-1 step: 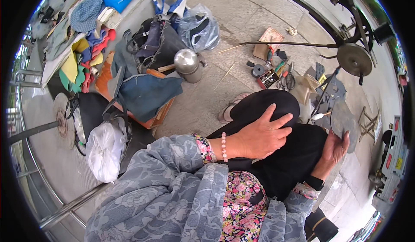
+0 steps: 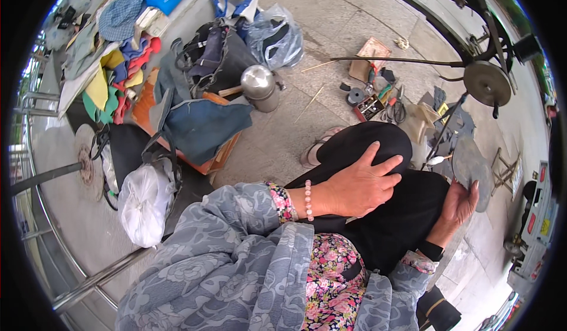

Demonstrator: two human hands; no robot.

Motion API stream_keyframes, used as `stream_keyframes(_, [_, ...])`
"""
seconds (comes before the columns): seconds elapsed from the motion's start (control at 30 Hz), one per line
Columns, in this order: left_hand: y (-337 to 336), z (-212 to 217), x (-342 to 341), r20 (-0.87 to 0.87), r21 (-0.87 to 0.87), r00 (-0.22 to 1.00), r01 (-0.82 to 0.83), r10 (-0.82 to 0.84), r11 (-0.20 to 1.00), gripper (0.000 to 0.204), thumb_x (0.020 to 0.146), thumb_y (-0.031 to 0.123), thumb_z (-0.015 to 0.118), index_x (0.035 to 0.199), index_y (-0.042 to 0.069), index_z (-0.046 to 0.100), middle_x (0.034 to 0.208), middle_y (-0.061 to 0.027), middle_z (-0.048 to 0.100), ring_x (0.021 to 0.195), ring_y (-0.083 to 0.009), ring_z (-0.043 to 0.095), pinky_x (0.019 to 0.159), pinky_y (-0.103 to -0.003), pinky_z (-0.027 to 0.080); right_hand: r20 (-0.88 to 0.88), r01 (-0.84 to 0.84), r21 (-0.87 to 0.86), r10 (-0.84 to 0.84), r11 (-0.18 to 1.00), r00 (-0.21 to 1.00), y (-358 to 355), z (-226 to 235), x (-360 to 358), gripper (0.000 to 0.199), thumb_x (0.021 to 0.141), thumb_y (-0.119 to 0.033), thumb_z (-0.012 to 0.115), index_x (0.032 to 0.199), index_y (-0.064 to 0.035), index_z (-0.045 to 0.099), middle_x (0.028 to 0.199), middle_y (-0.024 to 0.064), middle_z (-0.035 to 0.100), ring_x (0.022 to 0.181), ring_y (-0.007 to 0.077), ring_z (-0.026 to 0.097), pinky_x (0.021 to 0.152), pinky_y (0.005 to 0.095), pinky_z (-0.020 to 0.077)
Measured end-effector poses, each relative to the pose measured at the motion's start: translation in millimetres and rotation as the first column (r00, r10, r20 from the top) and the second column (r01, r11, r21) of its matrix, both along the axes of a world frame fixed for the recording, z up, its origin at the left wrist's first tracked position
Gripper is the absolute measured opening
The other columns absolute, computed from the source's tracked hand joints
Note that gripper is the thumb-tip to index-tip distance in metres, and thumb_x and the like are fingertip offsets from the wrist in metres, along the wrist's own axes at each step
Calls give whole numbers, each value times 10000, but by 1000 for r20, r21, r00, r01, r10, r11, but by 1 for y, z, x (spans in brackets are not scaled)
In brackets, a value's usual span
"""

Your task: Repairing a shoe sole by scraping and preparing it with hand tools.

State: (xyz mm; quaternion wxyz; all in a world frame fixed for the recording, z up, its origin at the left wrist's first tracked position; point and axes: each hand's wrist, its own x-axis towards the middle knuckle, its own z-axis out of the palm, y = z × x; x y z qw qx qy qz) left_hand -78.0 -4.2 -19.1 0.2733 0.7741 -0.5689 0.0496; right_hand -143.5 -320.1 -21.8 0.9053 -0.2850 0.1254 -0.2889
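Left hand [image 2: 360, 186] lies flat on the raised knee [image 2: 378, 145] in black trousers, fingers [image 2: 387, 165] spread and released, grasping nothing. Right hand [image 2: 458, 204] sits lower right, fingers curled around the edge of a grey shoe sole [image 2: 469, 165], which stands just beside the right thigh above the paved floor [image 2: 331, 29]. Pink bead bracelet [image 2: 308, 200] on left wrist. Metal kettle [image 2: 260, 87], scissors [image 2: 396, 109] and small tools lie on the floor ahead; white bag [image 2: 142, 204] at left.

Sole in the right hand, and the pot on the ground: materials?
Sole: looks like dark grey rubber, matte, thin and flat; could be leather. The right hand touches its lower edge. Pot: polished metal, probably steel; its domed lid shows bright glints.
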Motion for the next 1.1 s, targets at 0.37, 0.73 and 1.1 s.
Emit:
stream_keyframes(0.37, [10,0,1,-22,-53,998,-53,52,997,219,774,247,623,909,85,684,1195,-39,583,1303,-284,386,1008,-664,284,72,-177,124,169,976,983,-27,-14,-12,392,873,-56,620,1243,29,519,1321,170,538,1267,309,469,1103,503,318])
stream_keyframes(0.73, [74,-23,25,-409,-135,813,-503,414,854,506,807,255,672,1231,17,532,1313,-207,486,1248,-373,442,1021,-479,370,168,-170,89,154,981,974,-17,-9,-7,379,854,4,617,1208,78,504,1164,164,579,1015,239,522,901,377,419])
stream_keyframes(1.1, [377,-96,41,286,598,270,-800,919,48,867,651,191,813,1385,69,367,1458,-128,362,1302,-355,399,952,-499,423,172,-176,108,156,978,973,-7,0,-3,345,895,-16,588,1210,91,495,1161,179,569,1028,248,516,909,374,426])
